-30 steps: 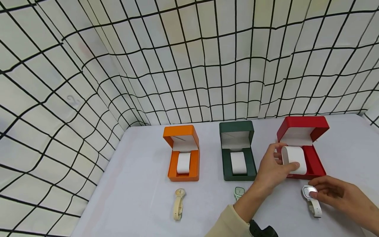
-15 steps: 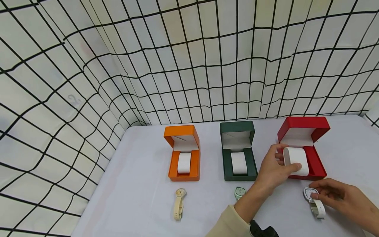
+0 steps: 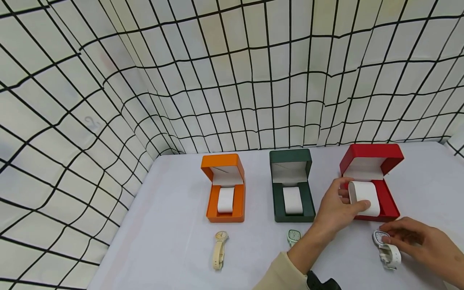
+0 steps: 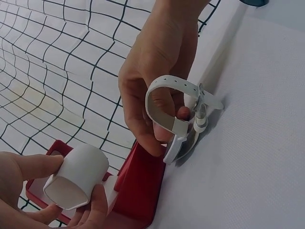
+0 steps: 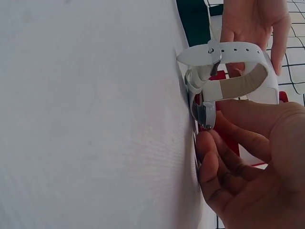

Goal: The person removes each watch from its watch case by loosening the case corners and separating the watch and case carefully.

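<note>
My left hand (image 3: 337, 209) grips a white watch cushion (image 3: 366, 198) between thumb and fingers, over the open red watch box (image 3: 388, 203). In the left wrist view, the cushion (image 4: 83, 171) is a hollow rounded sleeve. To the right, in front of the red box, my right hand (image 3: 417, 239) pinches a white wristwatch (image 3: 391, 255) by its face. Its strap is buckled into a loop, as the strap (image 4: 174, 83) shows in the left wrist view. Seen from the right wrist, the watch (image 5: 208, 115) stands on edge close over the white tablecloth (image 5: 95, 114).
An open green watch box (image 3: 277, 201) and an open orange one (image 3: 212, 205) stand to the left, each with a white cushion inside. A cream watch (image 3: 218, 251) lies before the orange box; a mint-green watch (image 3: 293, 235) is partly behind my left forearm. Black-lined grid netting (image 3: 232, 80) rises behind.
The white watch has shifted slightly right and turned, so its strap loop shows more. The cushion in my left hand has moved a little to the right and down.
</note>
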A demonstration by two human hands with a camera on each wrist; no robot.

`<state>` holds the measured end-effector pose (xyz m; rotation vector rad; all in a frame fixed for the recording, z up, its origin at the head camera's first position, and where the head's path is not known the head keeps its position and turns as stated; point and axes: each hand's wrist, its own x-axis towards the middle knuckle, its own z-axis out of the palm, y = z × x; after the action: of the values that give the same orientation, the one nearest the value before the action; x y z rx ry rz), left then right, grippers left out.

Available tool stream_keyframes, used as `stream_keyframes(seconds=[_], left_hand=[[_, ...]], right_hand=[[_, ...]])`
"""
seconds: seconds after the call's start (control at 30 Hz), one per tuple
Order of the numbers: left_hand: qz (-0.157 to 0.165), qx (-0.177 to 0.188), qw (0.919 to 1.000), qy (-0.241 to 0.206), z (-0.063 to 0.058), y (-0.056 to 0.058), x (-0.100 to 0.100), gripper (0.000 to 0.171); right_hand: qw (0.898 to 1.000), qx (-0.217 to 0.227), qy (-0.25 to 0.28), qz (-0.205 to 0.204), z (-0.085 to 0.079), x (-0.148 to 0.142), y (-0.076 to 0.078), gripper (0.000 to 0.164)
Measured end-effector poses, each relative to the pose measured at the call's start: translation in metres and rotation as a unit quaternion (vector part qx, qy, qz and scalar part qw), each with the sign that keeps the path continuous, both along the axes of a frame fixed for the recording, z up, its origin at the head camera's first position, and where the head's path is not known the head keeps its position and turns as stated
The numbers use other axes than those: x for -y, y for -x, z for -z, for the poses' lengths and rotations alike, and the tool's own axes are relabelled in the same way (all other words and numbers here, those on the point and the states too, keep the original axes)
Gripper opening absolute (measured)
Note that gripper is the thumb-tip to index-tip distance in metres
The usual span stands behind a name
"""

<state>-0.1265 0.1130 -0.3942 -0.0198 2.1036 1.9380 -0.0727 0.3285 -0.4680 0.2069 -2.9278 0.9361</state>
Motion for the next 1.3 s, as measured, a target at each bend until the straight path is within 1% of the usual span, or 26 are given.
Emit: stream_keyframes(seconds=[0.2,0.27,0.43,0.53,0.63,0.73,0.87,1.03,1.3], left_hand=[[0.003,-0.003,1.0,-0.002,-0.001,-0.001,0.0,0.052],[0.002,-0.003,1.0,-0.003,-0.001,-0.001,-0.001,0.053],[-0.004,-0.003,1.0,-0.002,-0.002,-0.001,-0.003,0.055],[-0.009,-0.003,1.0,0.001,-0.002,-0.003,-0.005,0.054],[-0.014,-0.003,0.9999,0.006,-0.002,-0.004,-0.007,0.052],[-0.016,-0.007,0.9998,0.012,-0.003,-0.005,-0.009,0.045],[-0.014,-0.008,0.9997,0.017,-0.002,-0.007,-0.013,0.039],[-0.012,-0.008,0.9996,0.024,-0.003,-0.009,-0.017,0.038],[-0.005,-0.016,0.9984,0.054,-0.003,-0.009,-0.02,0.043]], right_hand=[[1.0,-0.015,0.02,0.009,-0.008,-0.004,0.001,0.03],[0.999,-0.027,0.029,0.012,-0.011,-0.006,0.003,0.029],[0.995,-0.079,0.059,0.02,-0.02,-0.006,0.009,0.029],[0.992,-0.098,0.078,0.02,-0.025,-0.004,0.011,0.032],[0.992,-0.09,0.089,0.023,-0.029,-0.002,0.014,0.037],[0.991,-0.08,0.1,0.026,-0.032,0.001,0.017,0.045],[0.99,-0.079,0.116,0.02,-0.037,0.004,0.02,0.05],[0.99,-0.071,0.124,0.015,-0.04,0.006,0.021,0.053],[0.991,-0.075,0.11,0.02,-0.039,0.007,0.021,0.054]])
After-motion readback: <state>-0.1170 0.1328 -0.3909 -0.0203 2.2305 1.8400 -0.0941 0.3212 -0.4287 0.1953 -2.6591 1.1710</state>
